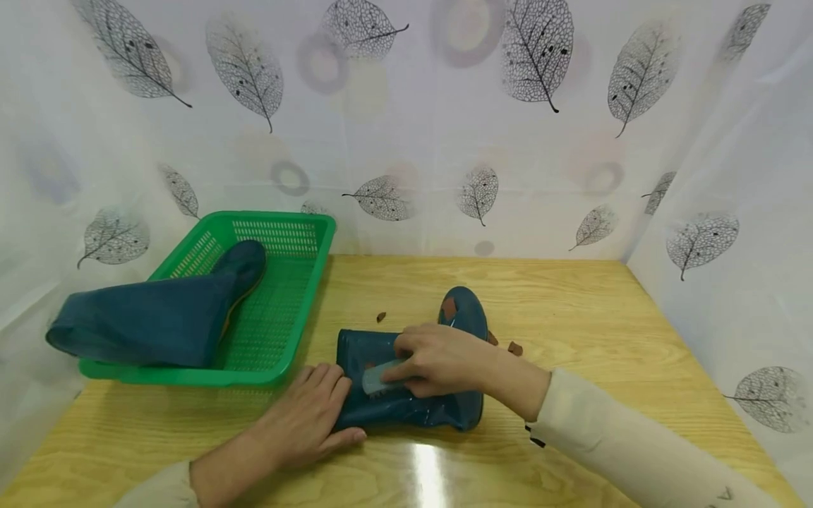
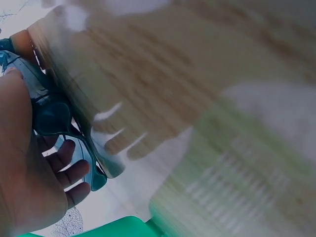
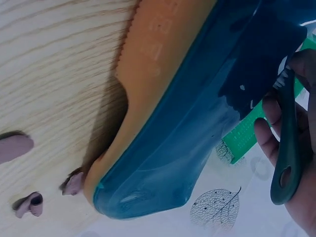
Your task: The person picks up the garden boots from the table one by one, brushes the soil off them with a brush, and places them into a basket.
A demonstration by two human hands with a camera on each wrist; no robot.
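Note:
A dark blue rubber boot (image 1: 394, 413) lies on its side on the table, its shaft toward the left. A brown patch marks its toe (image 1: 449, 308), and a smaller one shows on the shaft. My left hand (image 1: 311, 409) rests at the shaft's open end, fingers over the edge and thumb along the near side. In the left wrist view its fingers lie beside the boot's opening (image 2: 52, 118). My right hand (image 1: 444, 360) grips a small grey-green brush (image 1: 381, 379), bristles down against the shaft. The right wrist view shows the brush's dark handle (image 3: 286, 153) with a hole at its end.
A green plastic basket (image 1: 298, 310) stands at the left, with a second blue boot (image 1: 146, 321) leaning over its near rim. Brown crumbs (image 1: 515, 348) lie beyond the boot on the wooden table (image 1: 571, 303). A leaf-patterned curtain (image 1: 419, 141) hangs behind.

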